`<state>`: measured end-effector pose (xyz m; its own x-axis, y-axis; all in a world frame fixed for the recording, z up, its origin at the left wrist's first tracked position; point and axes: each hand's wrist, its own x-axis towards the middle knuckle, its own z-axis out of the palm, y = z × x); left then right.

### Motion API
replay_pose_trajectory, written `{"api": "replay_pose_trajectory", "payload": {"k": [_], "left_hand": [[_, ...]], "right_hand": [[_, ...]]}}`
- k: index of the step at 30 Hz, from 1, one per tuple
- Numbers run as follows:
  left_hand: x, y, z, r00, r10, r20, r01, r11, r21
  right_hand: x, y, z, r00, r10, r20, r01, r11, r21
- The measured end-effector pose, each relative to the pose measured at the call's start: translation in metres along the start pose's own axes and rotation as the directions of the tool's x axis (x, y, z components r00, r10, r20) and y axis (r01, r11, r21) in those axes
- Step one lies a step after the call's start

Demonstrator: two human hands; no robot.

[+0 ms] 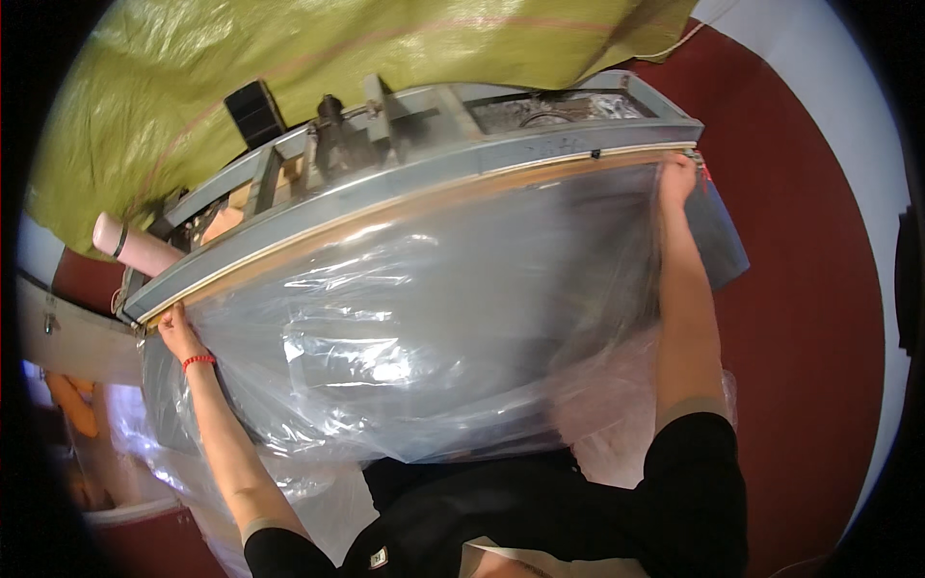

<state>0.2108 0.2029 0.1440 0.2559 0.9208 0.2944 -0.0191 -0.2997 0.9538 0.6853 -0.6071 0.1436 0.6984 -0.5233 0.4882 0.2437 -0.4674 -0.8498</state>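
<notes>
A wide sheet of clear plastic film (414,289) stretches between my two hands, and its lower part hangs in shiny folds toward my body. My left hand (179,330), with a red bead bracelet (198,360) at the wrist, pinches the film's far left corner. At the far right corner my right hand (677,175) is closed on the film too. The film's far edge lies along a pale strip (414,204) on the front of a long grey metal frame (414,175). My fingertips are partly hidden at both ends.
Inside the frame are crossbars and a dark clamp-like part (330,114). A black flat object (254,114) leans behind it. A pink cylinder (140,246) lies at its left end. Yellow-green tarp (318,48) covers the far side. Dark red floor (800,289) runs along the right.
</notes>
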Motion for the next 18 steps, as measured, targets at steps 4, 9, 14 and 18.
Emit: {"api": "replay_pose_trajectory", "payload": {"k": [4,9,14,18], "left_hand": [[-0.004,0.016,-0.009,0.999,-0.023,0.029,0.028,0.982,-0.185],[-0.012,0.02,0.006,0.997,0.025,-0.074,-0.028,0.999,-0.04],[-0.044,0.064,-0.008,0.975,0.025,0.22,-0.014,0.999,-0.051],[-0.102,0.142,-0.043,0.941,0.145,0.306,-0.058,0.959,-0.276]], "right_hand": [[-0.029,-0.055,0.001,0.988,0.155,0.025,-0.157,0.969,0.189],[-0.028,-0.064,-0.003,0.962,0.253,0.103,-0.268,0.948,0.174],[-0.106,-0.189,0.003,0.95,-0.312,-0.014,0.308,0.942,-0.134],[-0.23,-0.296,0.022,0.585,-0.71,0.391,0.628,0.702,0.335]]}}
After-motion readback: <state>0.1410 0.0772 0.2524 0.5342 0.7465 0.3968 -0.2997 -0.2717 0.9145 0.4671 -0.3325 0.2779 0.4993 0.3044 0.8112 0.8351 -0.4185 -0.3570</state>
